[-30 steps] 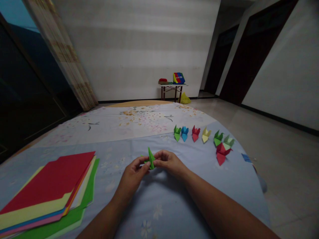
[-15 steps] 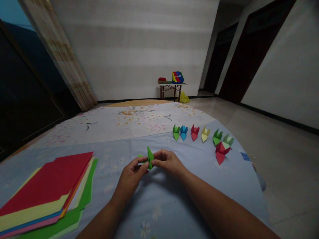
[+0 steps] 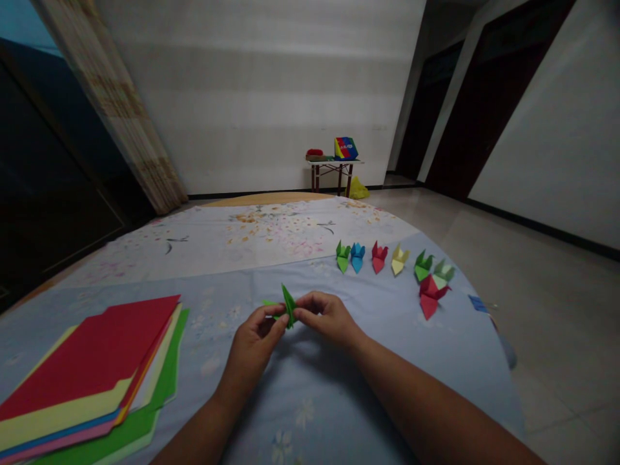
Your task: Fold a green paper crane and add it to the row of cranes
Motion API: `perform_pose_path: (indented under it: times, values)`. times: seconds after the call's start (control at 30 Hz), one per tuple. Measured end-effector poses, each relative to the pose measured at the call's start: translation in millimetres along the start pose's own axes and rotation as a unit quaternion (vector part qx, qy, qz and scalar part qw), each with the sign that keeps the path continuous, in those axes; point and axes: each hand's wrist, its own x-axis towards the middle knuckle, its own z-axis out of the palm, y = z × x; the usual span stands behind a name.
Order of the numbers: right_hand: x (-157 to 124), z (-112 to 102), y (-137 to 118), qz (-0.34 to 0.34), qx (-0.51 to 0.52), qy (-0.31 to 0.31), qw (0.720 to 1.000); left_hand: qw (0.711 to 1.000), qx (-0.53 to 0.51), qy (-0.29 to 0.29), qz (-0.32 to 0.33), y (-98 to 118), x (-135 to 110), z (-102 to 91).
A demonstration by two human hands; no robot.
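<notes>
A small folded green paper piece (image 3: 287, 305) sits between my two hands, just above the blue floral cloth (image 3: 310, 387). My left hand (image 3: 254, 339) pinches its left side with thumb and fingers closed. My right hand (image 3: 327, 316) pinches its right side, fingers curled. One pointed flap of the piece sticks up and another points left.
A stack of coloured paper sheets (image 3: 92, 368) with red on top lies at the left. Several finished folded paper figures (image 3: 394, 261) in green, blue, red and yellow stand in a row at the right. A small table (image 3: 334, 171) with items stands by the far wall.
The green piece has tilted a little to the left between my fingers, and its left flap shows more. My hands have stayed in place.
</notes>
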Motion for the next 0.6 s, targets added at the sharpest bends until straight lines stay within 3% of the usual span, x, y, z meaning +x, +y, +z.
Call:
perform_pose_path:
  times: [0.27, 0.6]
  values:
    - [-0.9, 0.1, -3.4, -0.030, -0.049, -0.008, 0.998, 1.000, 0.006, 0.012, 0.003, 0.7, 0.6, 0.0]
    - [0.0, -0.5, -0.3, -0.038, 0.000, -0.007, 0.999, 1.000, -0.010, 0.019, 0.003, -2.0, 1.2, -1.0]
